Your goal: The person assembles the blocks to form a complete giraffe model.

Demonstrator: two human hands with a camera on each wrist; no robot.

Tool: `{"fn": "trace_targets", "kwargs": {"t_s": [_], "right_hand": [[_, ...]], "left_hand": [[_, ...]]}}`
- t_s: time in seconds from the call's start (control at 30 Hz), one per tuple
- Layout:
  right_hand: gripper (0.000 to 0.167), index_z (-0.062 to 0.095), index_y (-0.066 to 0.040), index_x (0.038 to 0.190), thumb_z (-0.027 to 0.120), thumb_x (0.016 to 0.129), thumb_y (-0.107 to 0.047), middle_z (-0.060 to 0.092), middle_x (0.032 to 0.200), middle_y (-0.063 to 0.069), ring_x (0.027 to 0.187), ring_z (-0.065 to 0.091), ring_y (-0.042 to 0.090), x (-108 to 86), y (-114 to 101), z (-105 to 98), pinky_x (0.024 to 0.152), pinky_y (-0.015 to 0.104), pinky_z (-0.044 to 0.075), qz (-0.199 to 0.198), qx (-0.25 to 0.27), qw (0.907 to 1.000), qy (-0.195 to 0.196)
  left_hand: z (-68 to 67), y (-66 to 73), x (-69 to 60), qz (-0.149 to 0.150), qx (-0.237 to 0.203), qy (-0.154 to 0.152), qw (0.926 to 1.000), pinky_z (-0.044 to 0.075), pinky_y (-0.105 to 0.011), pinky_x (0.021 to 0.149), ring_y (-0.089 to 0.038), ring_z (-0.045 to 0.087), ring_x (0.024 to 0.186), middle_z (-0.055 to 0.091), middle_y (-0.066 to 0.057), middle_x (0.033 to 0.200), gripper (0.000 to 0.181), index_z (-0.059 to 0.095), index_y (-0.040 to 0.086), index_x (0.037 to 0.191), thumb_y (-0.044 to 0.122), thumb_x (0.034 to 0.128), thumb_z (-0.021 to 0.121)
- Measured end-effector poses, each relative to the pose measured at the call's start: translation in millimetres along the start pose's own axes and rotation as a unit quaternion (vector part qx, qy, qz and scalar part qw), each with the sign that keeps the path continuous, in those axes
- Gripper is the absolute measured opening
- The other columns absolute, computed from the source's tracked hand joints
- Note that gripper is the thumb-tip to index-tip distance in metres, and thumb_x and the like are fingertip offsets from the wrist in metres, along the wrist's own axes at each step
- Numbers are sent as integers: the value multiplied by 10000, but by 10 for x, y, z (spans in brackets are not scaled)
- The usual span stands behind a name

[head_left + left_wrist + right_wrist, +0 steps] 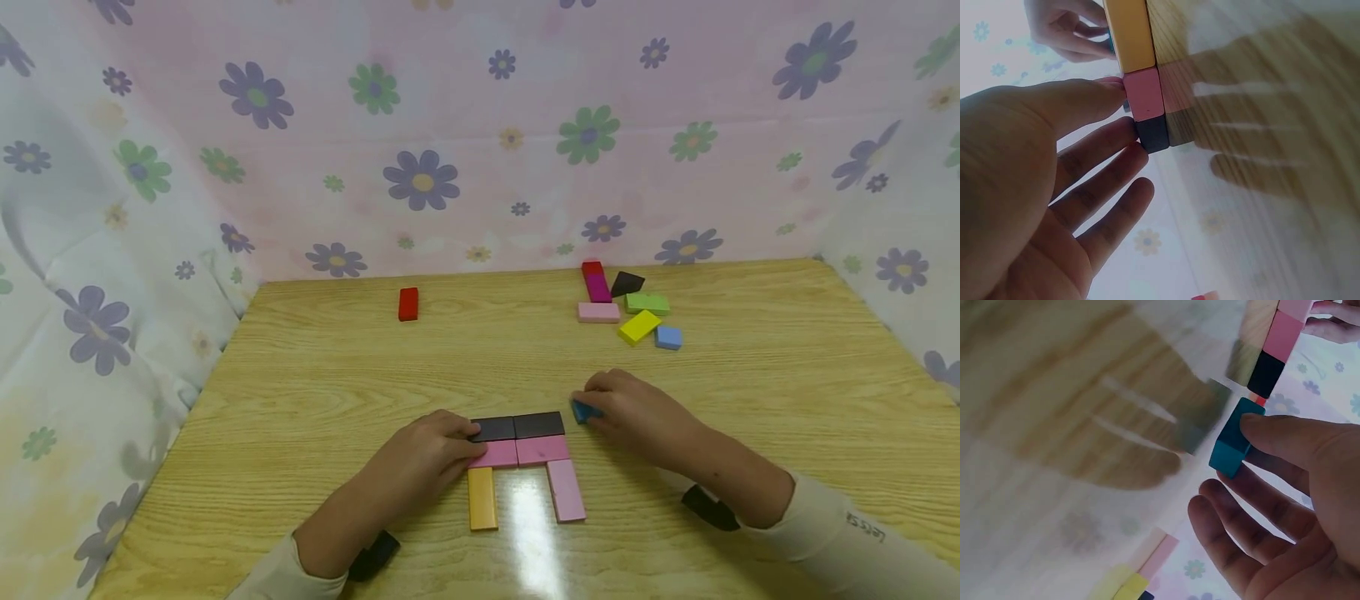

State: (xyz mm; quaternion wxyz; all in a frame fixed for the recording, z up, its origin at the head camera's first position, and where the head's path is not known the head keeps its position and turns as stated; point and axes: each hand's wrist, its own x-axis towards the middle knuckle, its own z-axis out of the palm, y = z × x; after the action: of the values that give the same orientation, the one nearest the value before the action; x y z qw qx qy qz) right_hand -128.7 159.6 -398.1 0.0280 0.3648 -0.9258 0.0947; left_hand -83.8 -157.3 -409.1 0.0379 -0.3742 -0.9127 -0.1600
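We see a teal block [1229,442], smooth-faced, box-shaped and crisp along its edges, just off the right end of a flat-laid figure. The right hand [637,417] grasps it, with the thumb pressed to one face and the fingers against the other side. The figure has two black blocks [521,426] set end to end, two pink blocks [528,451] lined up against them, and two legs pointing toward us: an orange block [482,498], upright to the row, and a pale pink block [566,491], slightly slanted. We find the left hand [420,454] at the figure's left end, its fingers loosely extended and unclenched, thumb touching the pink end and a fingertip the black.

Beneath lies a wooden table [337,367] with streaky yellow grain, glossy enough to mirror both hands. Farther back we notice an oblong red block [408,304] alone, and to the right a loose cluster including a dark triangular block [627,284], a lime block [647,304], a yellow block [639,327] and a short blue block [668,337]. Flower-printed cloth [465,100] encloses the table, creased on our left.
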Motion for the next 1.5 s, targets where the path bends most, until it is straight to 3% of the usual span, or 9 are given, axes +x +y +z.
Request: {"fn": "trace_targets", "kwargs": {"t_s": [0.3,0.43,0.63,0.77,1.0,1.13,1.37,1.5], "right_hand": [[403,741,-67,1156,857,771,-97,695,1021,42,966,665,188,-36,-191,-111,778,274,613,-259,259,9956,860],[425,753,-92,1125,893,725,-126,697,978,18,907,669,141,-53,-360,-122,733,234,610,-615,405,9892,1266],[360,776,-110,1029,909,698,-155,697,936,-27,836,630,73,-50,-646,-67,690,140,557,-1466,544,9739,1646],[314,777,-162,1041,881,748,-208,705,957,-76,861,624,51,-44,-872,-8,742,141,543,-1913,553,9685,1492],[223,768,-231,992,844,800,-314,677,889,-113,854,615,43,-10,-1154,110,823,179,537,-2535,33,9559,1485],[190,756,-234,978,818,826,-329,645,863,-123,817,574,29,-7,-1243,165,766,146,500,-2633,103,9577,1159],[171,722,-236,932,805,840,-354,611,837,-129,789,540,25,7,-1305,264,717,133,475,-2795,-88,9539,1087],[151,724,-248,934,785,859,-364,598,833,-125,786,521,29,17,-1310,268,716,144,467,-2736,-188,9573,917]], "left_hand": [[4,3,-4,4,59,0,10000,565,-346,970,-184,643,1159,712,-40,1205,193,788,154,1107,164,928,718],[11,0,-6,-27,70,10,10000,565,-339,970,-178,641,1165,711,-32,1212,186,791,160,1100,166,931,713],[9,-5,1,-81,67,-86,9999,563,-343,974,-173,636,1172,705,-24,1226,195,788,171,1113,187,935,710],[1,0,5,-103,91,-153,9998,561,-348,976,-173,635,1171,703,-22,1225,203,784,168,1123,188,936,710],[4,-4,7,-51,126,-68,9999,561,-340,971,-173,642,1157,709,-18,1204,191,791,169,1104,190,929,719],[3,-7,5,-21,95,-33,9999,565,-335,964,-173,643,1154,711,-19,1199,191,791,168,1103,183,924,723],[4,-16,7,46,141,-33,9999,560,-337,972,-174,645,1151,712,-17,1200,192,791,170,1102,191,923,725],[10,-21,7,61,148,-14,9999,562,-336,967,-174,647,1147,712,-19,1196,193,791,169,1101,191,920,729]]}}
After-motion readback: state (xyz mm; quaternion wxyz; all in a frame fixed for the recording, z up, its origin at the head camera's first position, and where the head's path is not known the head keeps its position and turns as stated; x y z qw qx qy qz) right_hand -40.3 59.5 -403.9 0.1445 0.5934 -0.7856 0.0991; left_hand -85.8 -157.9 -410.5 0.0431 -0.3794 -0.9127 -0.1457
